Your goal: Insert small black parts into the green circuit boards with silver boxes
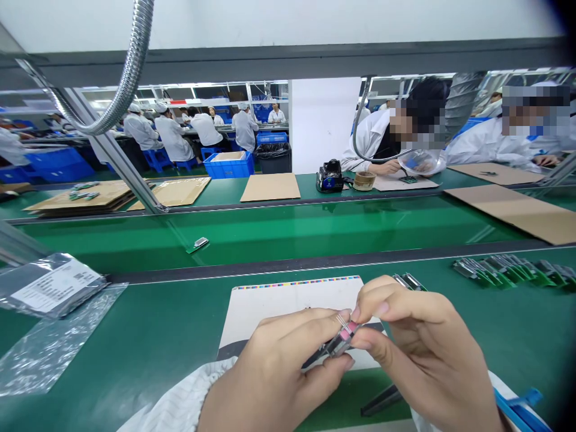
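A small electronic part [341, 342] with a grey metal body, a pink section and thin pale leads is pinched between the thumb and fingers of my left hand [274, 366]. My right hand [423, 342] closes its thumb and index finger on the pink end of that part. Fingers cover much of the part, so its full shape is hidden. Below my right palm a dark, narrow bar [381, 401] sticks out; whether the hand holds it I cannot tell. Under both hands lies a pale cardboard sheet [265, 306] with a coloured strip along its far edge.
Several green circuit boards [513, 270] lie in a row at right. A labelled plastic bag [54, 285] sits at left. Beyond the dark rail, one board [198, 244] rests on the green belt [279, 234]. A co-worker [373, 141] works across it. A metal hose [135, 60] hangs upper left.
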Available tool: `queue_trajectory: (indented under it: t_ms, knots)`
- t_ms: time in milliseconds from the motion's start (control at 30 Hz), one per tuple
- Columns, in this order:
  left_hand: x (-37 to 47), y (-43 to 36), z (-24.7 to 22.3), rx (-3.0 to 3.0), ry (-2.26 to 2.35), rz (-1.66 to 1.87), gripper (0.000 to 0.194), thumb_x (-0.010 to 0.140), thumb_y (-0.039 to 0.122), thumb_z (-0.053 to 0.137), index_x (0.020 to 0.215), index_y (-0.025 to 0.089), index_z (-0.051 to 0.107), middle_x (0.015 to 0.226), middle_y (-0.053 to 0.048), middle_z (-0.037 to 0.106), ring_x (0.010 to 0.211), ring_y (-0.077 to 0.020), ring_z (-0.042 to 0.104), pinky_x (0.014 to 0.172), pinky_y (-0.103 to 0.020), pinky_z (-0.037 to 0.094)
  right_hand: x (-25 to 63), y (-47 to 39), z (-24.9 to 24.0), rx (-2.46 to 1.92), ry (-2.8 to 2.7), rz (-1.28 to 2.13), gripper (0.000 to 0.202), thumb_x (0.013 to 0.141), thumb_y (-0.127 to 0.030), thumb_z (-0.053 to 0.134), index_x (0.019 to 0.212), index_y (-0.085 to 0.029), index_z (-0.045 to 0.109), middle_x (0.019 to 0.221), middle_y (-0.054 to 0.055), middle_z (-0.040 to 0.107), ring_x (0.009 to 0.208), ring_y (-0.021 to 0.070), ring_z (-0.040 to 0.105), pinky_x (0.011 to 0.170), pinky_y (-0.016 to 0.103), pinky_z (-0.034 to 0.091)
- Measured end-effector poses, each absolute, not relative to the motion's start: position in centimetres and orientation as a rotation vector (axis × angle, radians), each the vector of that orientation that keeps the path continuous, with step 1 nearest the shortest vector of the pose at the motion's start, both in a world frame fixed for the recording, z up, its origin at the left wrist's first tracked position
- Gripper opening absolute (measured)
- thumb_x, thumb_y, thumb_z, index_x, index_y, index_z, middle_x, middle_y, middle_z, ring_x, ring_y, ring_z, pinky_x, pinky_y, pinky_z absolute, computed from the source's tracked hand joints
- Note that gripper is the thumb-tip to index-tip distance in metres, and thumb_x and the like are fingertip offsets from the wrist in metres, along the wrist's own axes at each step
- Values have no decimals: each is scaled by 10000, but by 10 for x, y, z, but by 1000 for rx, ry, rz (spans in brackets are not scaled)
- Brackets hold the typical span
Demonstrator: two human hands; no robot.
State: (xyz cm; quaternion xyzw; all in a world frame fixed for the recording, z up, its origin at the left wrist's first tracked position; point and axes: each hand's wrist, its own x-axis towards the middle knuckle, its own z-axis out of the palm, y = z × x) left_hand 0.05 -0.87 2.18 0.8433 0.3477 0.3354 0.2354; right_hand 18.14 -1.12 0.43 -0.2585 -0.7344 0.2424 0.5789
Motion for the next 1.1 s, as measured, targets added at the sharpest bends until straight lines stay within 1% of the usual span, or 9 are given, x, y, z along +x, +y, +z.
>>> queue_trajectory:
  t_ms: [133, 233, 333, 433, 500, 600, 667, 900, 1100]
  knots:
    - [-1, -5, 19, 2260, 917, 984, 341, 783, 86, 665, 1080, 250, 639, 958, 38, 747, 831, -113, 701, 774, -148, 529, 191, -6, 9, -680, -1850, 562, 237, 871, -185, 629, 1070, -238, 514, 956, 35, 582, 911, 163, 572, 747, 270, 531]
    - [1, -2, 14, 2097, 893, 985, 663, 781, 66, 646, 1358, 315, 434, 1052, 43, 740, 883, -117, 704, 830, -191, 545, 196, -1, 12, -811, -2002, 489, 136, 887, -239, 607, 1013, -247, 558, 1034, 48, 566, 977, 167, 574, 779, 259, 522]
    - [1, 14, 7, 1900, 873, 919, 785, 760, 138, 695, 1433, 292, 322, 1132, 6, 718, 969, -144, 691, 918, -272, 536, 205, 8, 11, -921, -2046, 478, 17, 914, -245, 553, 925, -245, 567, 1010, 39, 617, 940, 164, 612, 763, 264, 524]
    - [-15, 54, -4, 1980, 1125, 828, 731, 728, 317, 751, 1383, 274, 427, 1266, -26, 647, 1138, -193, 613, 1010, -316, 470, 225, 23, 5, -1140, -1968, 469, 121, 919, -344, 534, 924, -229, 569, 887, 29, 681, 801, 167, 657, 658, 256, 527]
    - [-38, 95, -17, 2023, 1427, 836, 565, 815, 399, 650, 1337, 251, 493, 1316, -45, 609, 1194, -211, 571, 1032, -322, 439, 244, 37, -5, -1381, -1956, 407, 190, 907, -392, 541, 933, -211, 592, 825, 27, 700, 720, 168, 661, 591, 245, 510]
    - [-84, 159, -41, 1959, 1746, 859, 386, 889, 337, 569, 1231, 157, 576, 1335, -135, 568, 1252, -293, 498, 1079, -477, 345, 270, 56, -28, -1765, -2156, 281, 198, 926, -352, 510, 951, -195, 629, 781, 20, 713, 672, 156, 654, 566, 229, 481]
    - [-115, 191, -59, 1905, 1931, 846, 350, 892, 301, 585, 1213, 165, 565, 1336, -113, 542, 1230, -292, 499, 1039, -559, 352, 279, 65, -47, -1884, -2272, 258, 166, 912, -290, 533, 884, -194, 665, 691, 11, 705, 633, 159, 650, 536, 228, 451]
    - [-173, 221, -107, 1809, 2173, 743, 332, 893, 282, 586, 1206, 173, 553, 1290, -99, 544, 1130, -268, 553, 933, -506, 463, 280, 75, -97, -2090, -2391, 5, 95, 802, -183, 664, 715, -149, 683, 715, 119, 691, 800, 283, 641, 664, 331, 443]
    - [-170, 229, -111, 1723, 2145, 790, 286, 898, 280, 579, 1165, 178, 576, 1255, -91, 566, 1085, -246, 577, 903, -469, 488, 274, 73, -100, -2044, -2416, -100, 77, 816, -189, 650, 845, -122, 675, 852, 162, 654, 855, 314, 590, 758, 405, 443]
